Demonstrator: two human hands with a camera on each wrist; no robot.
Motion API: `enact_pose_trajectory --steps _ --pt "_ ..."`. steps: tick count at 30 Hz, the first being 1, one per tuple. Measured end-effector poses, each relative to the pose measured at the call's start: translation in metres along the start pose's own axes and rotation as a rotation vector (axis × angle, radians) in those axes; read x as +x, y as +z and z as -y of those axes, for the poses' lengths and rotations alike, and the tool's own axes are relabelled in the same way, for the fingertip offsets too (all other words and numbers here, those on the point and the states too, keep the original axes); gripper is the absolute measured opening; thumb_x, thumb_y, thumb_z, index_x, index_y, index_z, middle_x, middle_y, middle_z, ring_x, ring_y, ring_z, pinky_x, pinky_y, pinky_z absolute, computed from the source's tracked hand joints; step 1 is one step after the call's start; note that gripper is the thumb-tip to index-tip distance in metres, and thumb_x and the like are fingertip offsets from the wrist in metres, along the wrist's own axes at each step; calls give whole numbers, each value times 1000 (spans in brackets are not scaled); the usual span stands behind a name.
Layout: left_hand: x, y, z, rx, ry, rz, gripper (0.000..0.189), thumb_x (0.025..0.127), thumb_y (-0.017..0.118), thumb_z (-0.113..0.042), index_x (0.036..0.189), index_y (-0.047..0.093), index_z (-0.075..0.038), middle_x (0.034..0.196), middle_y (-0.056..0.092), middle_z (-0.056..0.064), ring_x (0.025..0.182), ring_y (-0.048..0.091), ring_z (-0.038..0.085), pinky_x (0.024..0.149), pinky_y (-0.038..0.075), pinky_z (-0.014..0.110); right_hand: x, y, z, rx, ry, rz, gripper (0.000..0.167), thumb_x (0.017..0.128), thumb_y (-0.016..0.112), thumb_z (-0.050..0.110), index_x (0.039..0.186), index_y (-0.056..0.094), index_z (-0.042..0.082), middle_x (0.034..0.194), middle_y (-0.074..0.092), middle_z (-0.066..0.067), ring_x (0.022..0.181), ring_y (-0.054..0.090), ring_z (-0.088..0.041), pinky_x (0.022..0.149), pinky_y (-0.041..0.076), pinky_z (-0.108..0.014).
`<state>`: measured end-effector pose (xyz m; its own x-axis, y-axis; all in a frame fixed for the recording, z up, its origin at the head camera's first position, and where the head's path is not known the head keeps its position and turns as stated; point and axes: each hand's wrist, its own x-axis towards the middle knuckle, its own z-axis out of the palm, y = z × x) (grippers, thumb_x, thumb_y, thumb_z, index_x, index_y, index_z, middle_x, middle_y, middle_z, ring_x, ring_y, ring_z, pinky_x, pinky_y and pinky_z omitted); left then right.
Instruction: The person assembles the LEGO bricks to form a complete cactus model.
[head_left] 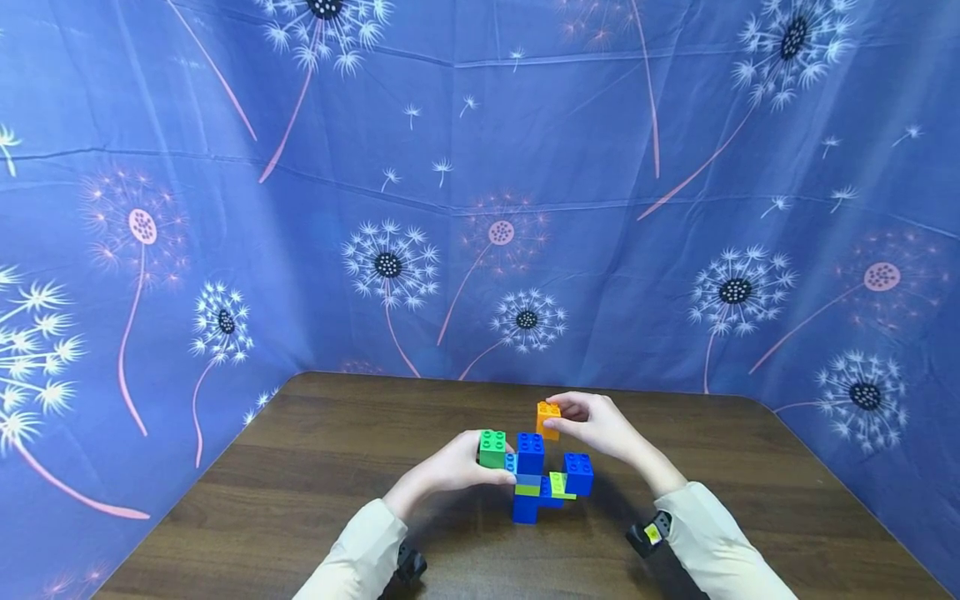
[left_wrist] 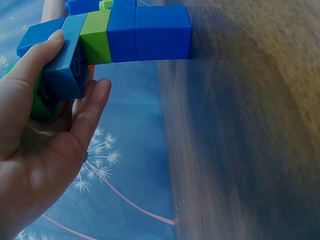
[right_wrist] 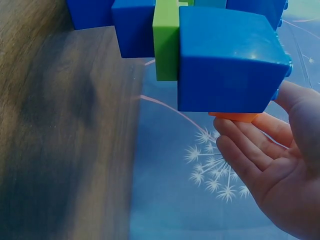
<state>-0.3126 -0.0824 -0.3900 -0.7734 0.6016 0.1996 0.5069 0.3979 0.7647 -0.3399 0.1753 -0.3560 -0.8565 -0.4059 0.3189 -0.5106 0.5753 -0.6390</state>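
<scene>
A structure of toy building bricks stands upright on the wooden table. Its column has a blue brick [head_left: 525,510] at the bottom, a lime layer, a light blue brick [left_wrist: 64,67] and a blue brick [head_left: 530,454] on top. To the left, a green brick [head_left: 492,451] sits above the light blue one. My left hand [head_left: 455,463] grips this side, its thumb pressing the light blue brick. On the right arm, a lime brick [right_wrist: 166,45] carries another blue brick [head_left: 579,474]. Behind the column, my right hand [head_left: 600,427] pinches an orange brick [head_left: 546,412]; whether it touches the structure, I cannot tell.
The brown wooden table [head_left: 300,467] extends around the structure. A blue curtain [head_left: 600,275] with dandelion prints hangs behind and at the sides. Dark wrist cameras [head_left: 649,534] are strapped below both sleeves.
</scene>
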Motion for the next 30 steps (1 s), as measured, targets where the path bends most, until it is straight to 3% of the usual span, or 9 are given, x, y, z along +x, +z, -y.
enact_pose_trajectory --steps 15,30 --pt "-2 0 -4 -7 -24 2 29 81 74 -26 103 64 -10 79 63 -7 66 54 3 64 47 21 -5 -3 9 18 -26 -37 40 85 69 31 116 64 6 96 70 -8 80 65 -13 71 53 -23" --pt "-3 0 -3 -21 -30 7 31 81 74 -27 104 63 -10 81 63 -6 68 55 4 65 48 21 -6 -4 19 22 -42 -63 40 84 69 35 117 63 14 99 69 -4 82 64 -12 73 52 -23"
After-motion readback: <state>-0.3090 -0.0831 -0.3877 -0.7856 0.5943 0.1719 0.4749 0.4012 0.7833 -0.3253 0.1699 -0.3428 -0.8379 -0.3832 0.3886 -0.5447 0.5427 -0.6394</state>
